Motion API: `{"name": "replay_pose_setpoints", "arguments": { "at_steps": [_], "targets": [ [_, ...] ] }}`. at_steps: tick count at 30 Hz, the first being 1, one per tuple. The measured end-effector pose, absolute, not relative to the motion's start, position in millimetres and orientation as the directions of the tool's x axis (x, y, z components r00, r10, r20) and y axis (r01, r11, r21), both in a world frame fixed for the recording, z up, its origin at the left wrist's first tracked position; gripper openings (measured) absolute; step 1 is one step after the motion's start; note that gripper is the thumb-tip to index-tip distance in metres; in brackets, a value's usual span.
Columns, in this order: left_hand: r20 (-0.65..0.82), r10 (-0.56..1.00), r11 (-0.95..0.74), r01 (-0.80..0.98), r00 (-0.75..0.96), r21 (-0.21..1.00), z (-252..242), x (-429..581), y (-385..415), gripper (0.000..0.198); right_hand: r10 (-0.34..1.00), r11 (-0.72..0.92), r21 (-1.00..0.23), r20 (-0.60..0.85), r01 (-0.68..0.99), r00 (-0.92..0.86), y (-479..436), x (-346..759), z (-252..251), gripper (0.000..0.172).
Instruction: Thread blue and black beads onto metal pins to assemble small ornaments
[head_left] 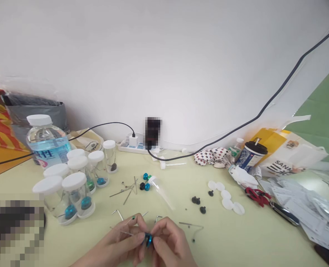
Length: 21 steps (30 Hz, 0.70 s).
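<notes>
Left hand (120,244) and right hand (172,241) pinch a glossy, curved blue part (149,241), long axis near-upright in view; a thin metal rod (126,233) points left.

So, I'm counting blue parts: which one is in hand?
The blue part held between the left hand and right hand, lowest in the view; other visible blue parts lie beside the clear tube or inside upright jars.

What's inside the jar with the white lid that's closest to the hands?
A shiny blue piece sits near the bottom of the jar. The white lid covers the top, so anything hidden right under it can't be seen.
</notes>
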<state>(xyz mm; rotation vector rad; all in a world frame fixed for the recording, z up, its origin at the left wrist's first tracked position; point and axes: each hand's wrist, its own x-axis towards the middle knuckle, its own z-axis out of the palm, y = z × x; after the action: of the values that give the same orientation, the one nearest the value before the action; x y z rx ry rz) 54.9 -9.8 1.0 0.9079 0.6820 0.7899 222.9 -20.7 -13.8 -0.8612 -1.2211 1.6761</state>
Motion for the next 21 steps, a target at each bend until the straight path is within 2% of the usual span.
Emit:
{"name": "replay_pose_setpoints", "arguments": {
  "at_steps": [15, 21],
  "targets": [
    [-0.154, 0.829, 0.370, -0.322, 0.537, 0.871, -1.4, 55.7, -10.3, 0.017, 0.902, -0.147, -0.957, -0.027, -0.249, -0.431, -19.4, 222.7, -12.0, 0.047],
    [-0.195, 0.832, 0.396, -0.309, 0.519, 0.865, 7.6, 56.4, -12.3, 0.018, 0.911, -0.124, -0.962, -0.014, -0.242, -0.411, -20.0, 227.1, -12.2, 0.042]
  ]
}}
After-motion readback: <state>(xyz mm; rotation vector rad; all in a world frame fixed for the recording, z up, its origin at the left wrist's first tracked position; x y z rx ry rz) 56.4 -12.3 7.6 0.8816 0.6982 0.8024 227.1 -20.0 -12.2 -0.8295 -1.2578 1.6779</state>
